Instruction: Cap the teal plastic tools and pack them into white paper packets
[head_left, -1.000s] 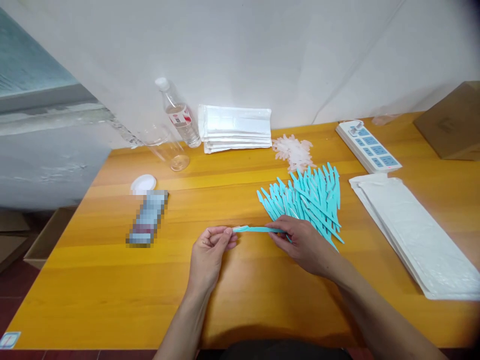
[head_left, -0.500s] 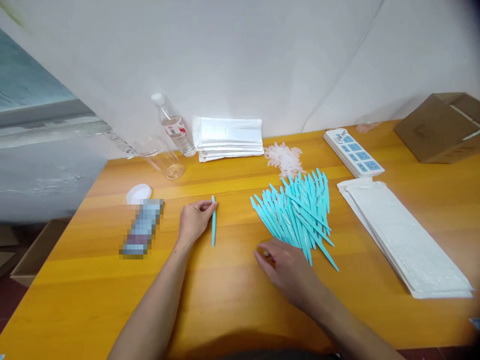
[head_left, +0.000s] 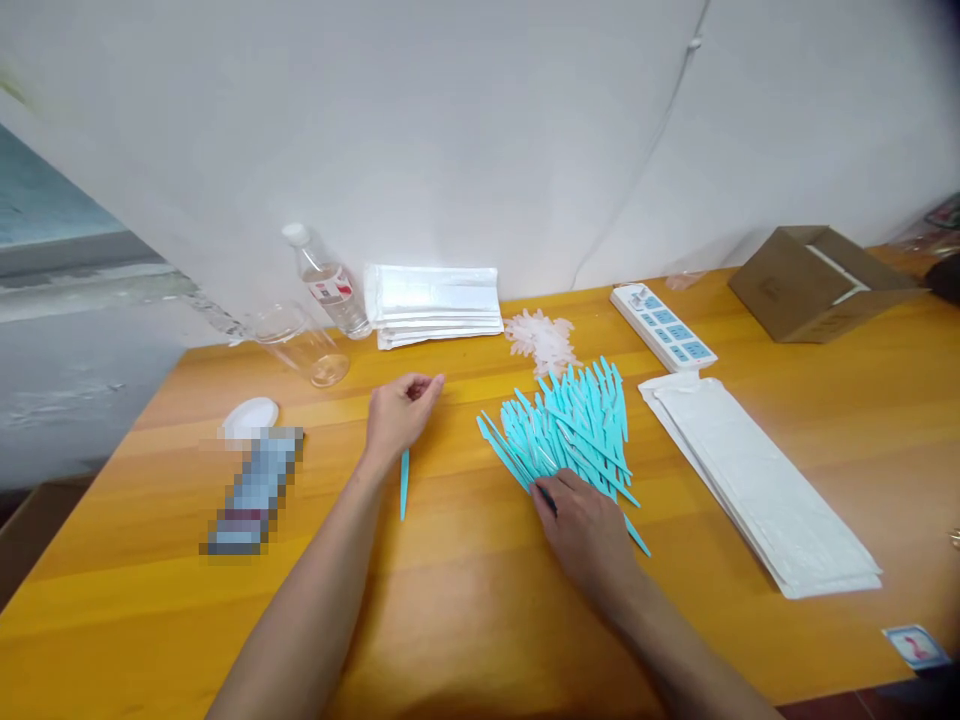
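Observation:
A single turquoise stick [head_left: 404,487] lies on the wooden table, its upper part hidden under my left hand [head_left: 401,410]. The fingers of that hand are curled, thumb near the fingertips, above the stick; whether anything is between them is too small to tell. My right hand [head_left: 589,515] is at the near edge of a pile of turquoise sticks [head_left: 585,425], fingers bent down among them. What its fingertips grip cannot be made out. Small translucent pinkish pieces [head_left: 541,342] lie heaped just behind the pile.
White packets are stacked at the back [head_left: 436,300] and at the right [head_left: 757,485]. A bottle [head_left: 332,290], clear jar [head_left: 304,345], white lid [head_left: 251,418] and blurred-out flat object [head_left: 255,492] are on the left. A power strip [head_left: 664,327] and cardboard box [head_left: 821,285] stand back right.
My left hand has let go of the single stick, which stays on the table, and moved over it. My right hand has reached into the pile's near edge. The view has shifted.

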